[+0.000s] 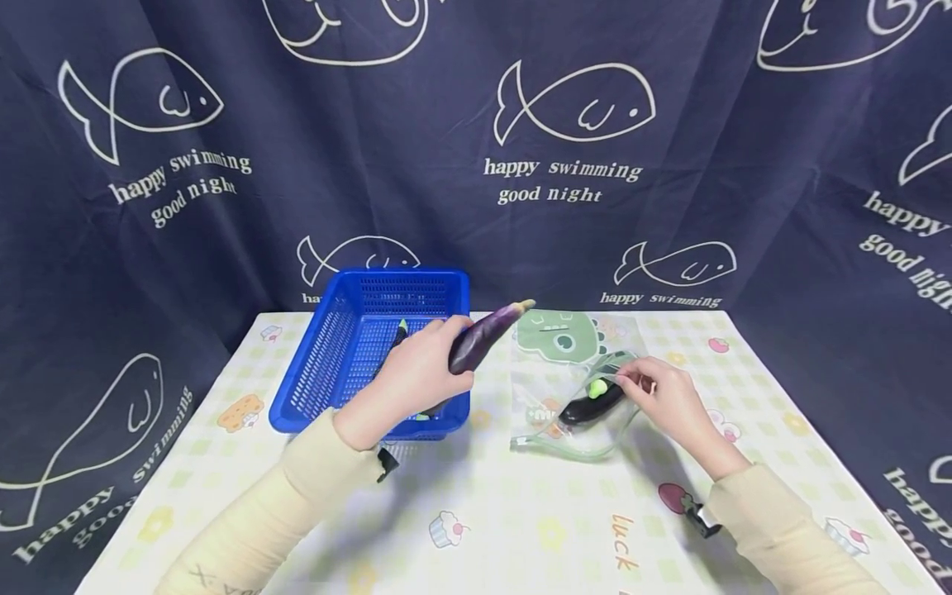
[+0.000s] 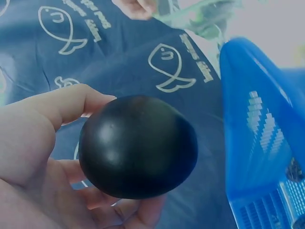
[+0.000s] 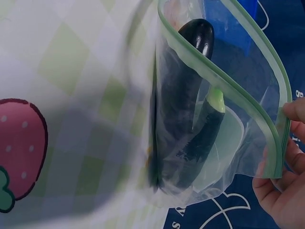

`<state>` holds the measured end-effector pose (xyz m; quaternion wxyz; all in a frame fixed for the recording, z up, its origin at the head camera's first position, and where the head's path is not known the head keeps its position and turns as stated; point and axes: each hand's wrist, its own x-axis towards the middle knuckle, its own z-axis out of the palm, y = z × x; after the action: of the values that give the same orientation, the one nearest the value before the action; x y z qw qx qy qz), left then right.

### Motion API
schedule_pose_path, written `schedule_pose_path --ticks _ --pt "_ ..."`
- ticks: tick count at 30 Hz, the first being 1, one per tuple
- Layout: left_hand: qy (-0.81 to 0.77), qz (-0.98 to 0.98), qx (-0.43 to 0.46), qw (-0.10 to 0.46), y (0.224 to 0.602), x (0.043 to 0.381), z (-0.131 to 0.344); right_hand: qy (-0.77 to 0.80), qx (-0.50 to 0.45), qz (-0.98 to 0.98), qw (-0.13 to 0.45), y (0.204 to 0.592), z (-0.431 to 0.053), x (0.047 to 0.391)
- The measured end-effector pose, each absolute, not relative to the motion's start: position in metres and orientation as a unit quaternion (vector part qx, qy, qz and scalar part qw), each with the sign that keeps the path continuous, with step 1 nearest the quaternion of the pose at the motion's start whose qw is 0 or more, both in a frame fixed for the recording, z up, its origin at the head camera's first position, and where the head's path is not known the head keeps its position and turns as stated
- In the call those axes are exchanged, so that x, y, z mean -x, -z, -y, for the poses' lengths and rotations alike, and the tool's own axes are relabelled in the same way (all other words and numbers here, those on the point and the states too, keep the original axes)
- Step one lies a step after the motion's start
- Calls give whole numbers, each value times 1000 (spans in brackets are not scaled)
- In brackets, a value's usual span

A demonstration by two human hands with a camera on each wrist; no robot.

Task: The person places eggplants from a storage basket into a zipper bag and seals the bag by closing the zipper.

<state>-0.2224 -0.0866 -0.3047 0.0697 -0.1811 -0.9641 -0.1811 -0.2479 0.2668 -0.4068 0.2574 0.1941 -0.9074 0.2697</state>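
Observation:
My left hand [image 1: 420, 364] grips a purple eggplant [image 1: 485, 337] above the right side of the blue basket [image 1: 277, 420]. Its pale stem end points up and to the right. In the left wrist view the rounded dark end of this eggplant [image 2: 138, 148] faces the camera, with thumb and fingers curled round it. The right hand [image 1: 667, 405] pinches the green-edged rim of a clear zip bag [image 1: 587, 454], whose mouth gapes. Inside the bag, the right wrist view shows one dark eggplant [image 3: 198, 38] and another with a green stem end [image 3: 217, 100].
More dark vegetables with green tips, partly hidden by the left arm, lie in the basket; one is a slim dark piece [image 1: 399, 335]. A green cartoon print [image 1: 558, 335] shows on the bag. Behind the checked tablecloth [image 1: 513, 529] hangs a navy curtain [image 1: 446, 165].

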Motion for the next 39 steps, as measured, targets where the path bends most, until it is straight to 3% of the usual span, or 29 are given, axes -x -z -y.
schedule_pose_path --ticks 16,39 --pt "171 948 260 62 318 196 49 -276 -190 905 261 401 -267 245" --pt "166 943 285 40 353 193 20 -272 -199 900 277 396 -266 248"
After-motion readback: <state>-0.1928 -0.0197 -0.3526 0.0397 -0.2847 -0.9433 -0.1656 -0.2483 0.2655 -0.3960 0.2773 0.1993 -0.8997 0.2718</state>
